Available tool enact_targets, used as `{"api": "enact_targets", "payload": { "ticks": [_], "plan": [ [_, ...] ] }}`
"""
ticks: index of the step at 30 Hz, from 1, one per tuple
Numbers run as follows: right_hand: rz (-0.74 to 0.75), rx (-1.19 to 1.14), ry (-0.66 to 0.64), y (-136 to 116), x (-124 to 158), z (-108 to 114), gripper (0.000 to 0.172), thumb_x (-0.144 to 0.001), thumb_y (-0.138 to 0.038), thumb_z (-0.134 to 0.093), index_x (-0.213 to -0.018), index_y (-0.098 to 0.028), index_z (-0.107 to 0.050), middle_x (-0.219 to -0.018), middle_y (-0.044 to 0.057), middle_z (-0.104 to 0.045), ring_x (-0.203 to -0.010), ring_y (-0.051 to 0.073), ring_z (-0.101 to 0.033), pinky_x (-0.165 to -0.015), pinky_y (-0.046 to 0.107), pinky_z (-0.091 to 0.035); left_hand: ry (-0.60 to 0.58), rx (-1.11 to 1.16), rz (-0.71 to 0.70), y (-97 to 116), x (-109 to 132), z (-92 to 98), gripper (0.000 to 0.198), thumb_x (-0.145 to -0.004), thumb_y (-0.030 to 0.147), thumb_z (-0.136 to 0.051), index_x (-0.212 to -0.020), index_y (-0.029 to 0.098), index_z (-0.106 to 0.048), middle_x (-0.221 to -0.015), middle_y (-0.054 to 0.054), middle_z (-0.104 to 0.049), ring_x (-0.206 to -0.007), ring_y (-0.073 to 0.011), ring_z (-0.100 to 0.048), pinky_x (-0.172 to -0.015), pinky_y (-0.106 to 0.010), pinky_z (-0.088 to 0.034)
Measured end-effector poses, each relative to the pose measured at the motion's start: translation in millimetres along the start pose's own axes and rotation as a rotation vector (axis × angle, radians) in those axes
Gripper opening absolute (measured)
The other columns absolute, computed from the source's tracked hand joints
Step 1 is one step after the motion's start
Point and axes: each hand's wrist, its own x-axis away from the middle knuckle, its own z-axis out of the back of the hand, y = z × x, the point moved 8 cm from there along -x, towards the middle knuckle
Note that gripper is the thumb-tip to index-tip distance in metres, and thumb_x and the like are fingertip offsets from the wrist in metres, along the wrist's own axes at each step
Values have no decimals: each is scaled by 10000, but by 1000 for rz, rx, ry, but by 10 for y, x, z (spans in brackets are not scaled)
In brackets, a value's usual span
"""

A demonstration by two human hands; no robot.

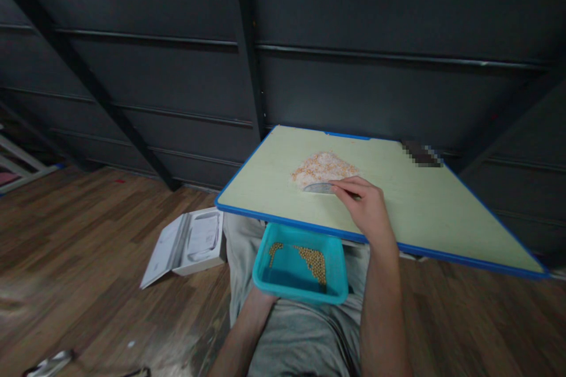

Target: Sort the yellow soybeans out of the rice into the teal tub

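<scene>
My right hand [366, 206] rests on a pale green table with a blue edge [424, 206], fingers closed on a small flat grey piece [319, 188] at the near edge of a pile of mixed white and orange grains [322, 168]. Below the table's front edge, a turquoise plastic tray [300, 271] sits over my lap with several yellow beans [313, 262] in it. My left hand [259, 300] is under the tray's near left corner, holding it up; its fingers are hidden.
An open white box [188, 244] lies on the wooden floor at the left. A dark panelled wall with metal beams [247, 41] rises behind the table. Some dark objects lie at the bottom left corner.
</scene>
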Motion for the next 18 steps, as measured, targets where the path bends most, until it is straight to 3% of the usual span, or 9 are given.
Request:
{"api": "enact_targets", "payload": {
  "ticks": [4, 7, 12, 15, 18],
  "plan": [
    [-44, -13, 14, 46, -1, -5, 165, -915, -250, -665, -977, -227, -817, -984, 65, -778, -859, 208, -707, -742, 337, -539, 7, -5, 9, 6, 10, -23, 540, -936, 134, -396, -535, 337, -693, -509, 107, -754, -1001, -141, -766, -1203, -414, -344],
    [-99, 3, -39, 104, -1, -52, 161, -886, -229, -673, -968, -214, -811, -973, 66, -778, -796, 203, -702, -693, 330, -534, 27, -5, 17, 8, 29, -31, 599, -957, 133, -340, -507, 348, -673, -479, 116, -735, -871, -130, -775, -1197, -363, -353],
    [-85, 26, -50, 129, 0, -53, 190, -904, -232, -652, -998, -215, -816, -1029, 82, -790, -914, 234, -719, -801, 366, -541, 36, -15, 27, -30, 24, -5, 526, -966, 171, -406, -547, 315, -690, -494, 118, -740, -658, -129, -736, -1155, -336, -422],
    [-81, 18, -7, 138, 7, -17, 212, -923, -261, -643, -1043, -214, -811, -1077, 91, -785, -956, 246, -719, -825, 381, -546, 19, -24, 31, -73, -20, 23, 417, -970, 302, -481, -625, 279, -713, -569, 74, -766, -780, -152, -751, -1112, -426, -482],
    [-65, 5, 36, 126, 8, 17, 219, -936, -269, -630, -1054, -224, -809, -1093, 90, -779, -985, 248, -712, -853, 393, -548, -6, -37, 29, -79, -41, 1, 285, -928, 415, -593, -772, 220, -729, -830, 0, -816, -962, -195, -737, -1030, -489, -533]
  ]
}}
